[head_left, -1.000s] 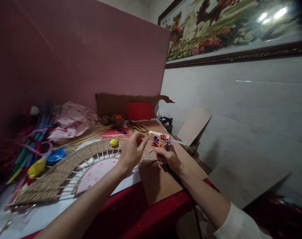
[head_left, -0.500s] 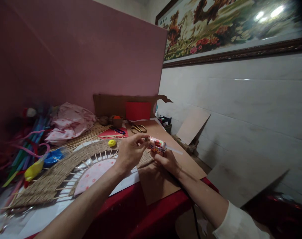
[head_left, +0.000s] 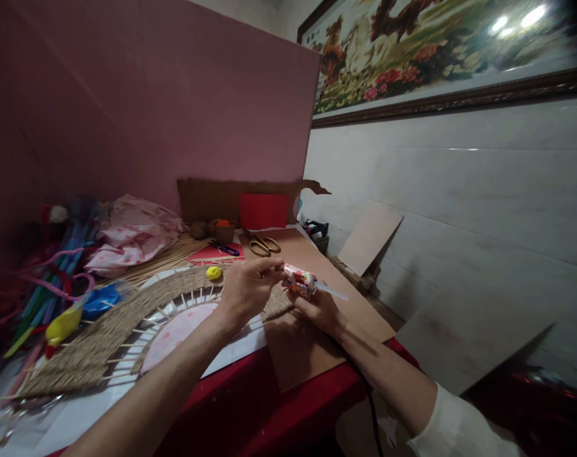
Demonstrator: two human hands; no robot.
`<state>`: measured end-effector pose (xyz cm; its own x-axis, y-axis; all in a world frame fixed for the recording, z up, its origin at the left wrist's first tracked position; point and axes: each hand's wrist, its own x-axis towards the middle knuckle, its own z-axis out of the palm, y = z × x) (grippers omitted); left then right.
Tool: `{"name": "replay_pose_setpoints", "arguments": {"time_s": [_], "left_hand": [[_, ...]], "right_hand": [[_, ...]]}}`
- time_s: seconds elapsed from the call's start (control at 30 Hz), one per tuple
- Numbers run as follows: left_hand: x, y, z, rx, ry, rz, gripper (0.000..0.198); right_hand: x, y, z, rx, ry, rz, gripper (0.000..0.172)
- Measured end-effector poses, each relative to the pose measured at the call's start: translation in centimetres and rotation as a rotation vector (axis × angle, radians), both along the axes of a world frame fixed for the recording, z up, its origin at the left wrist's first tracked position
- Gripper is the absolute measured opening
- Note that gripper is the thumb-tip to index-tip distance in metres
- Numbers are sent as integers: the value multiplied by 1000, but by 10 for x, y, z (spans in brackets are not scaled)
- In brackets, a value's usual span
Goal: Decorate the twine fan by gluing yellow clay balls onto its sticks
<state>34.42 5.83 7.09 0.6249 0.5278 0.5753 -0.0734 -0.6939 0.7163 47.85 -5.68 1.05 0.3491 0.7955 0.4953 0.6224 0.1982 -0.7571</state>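
My right hand (head_left: pixel 317 309) grips a flower-patterned glue gun (head_left: pixel 298 279) with a clear glue stick (head_left: pixel 332 292) jutting from its back toward the right. A black cord runs down from it along my right forearm. My left hand (head_left: pixel 247 290) is closed in a pinch at the gun's nozzle end; what its fingertips hold is too small to make out. Both hands hover over the right end of a woven straw fan-shaped piece (head_left: pixel 108 330) with thin wooden ribs, which lies on a white sheet (head_left: pixel 235 346).
A brown cardboard sheet (head_left: pixel 311 343) covers the red table's right end. Gold scissors (head_left: pixel 263 244), a blue-handled tool (head_left: pixel 225 249), a yellow lump (head_left: pixel 214 273), a pink patterned bag (head_left: pixel 134 233) and coloured pipe cleaners (head_left: pixel 54 273) lie behind. A pink board (head_left: pixel 174 108) stands at the back.
The glue gun has tilted lower and its glue stick shows more clearly at the right. My left fingers have closed in on the nozzle end.
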Motion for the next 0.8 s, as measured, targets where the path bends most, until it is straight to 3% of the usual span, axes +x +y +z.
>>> {"name": "replay_pose_setpoints", "arguments": {"time_s": [0.3,0.57,0.8], "left_hand": [[-1,-8,10,-260,-69,-54,13],[-1,-7,11,-337,-67,-113,13],[0,-5,7,-330,24,-104,20]], "right_hand": [[-2,-1,5,-18,24,-12,13],[-3,-1,5,-50,97,-13,10],[-4,-3,4,-19,-25,-27,12]]}}
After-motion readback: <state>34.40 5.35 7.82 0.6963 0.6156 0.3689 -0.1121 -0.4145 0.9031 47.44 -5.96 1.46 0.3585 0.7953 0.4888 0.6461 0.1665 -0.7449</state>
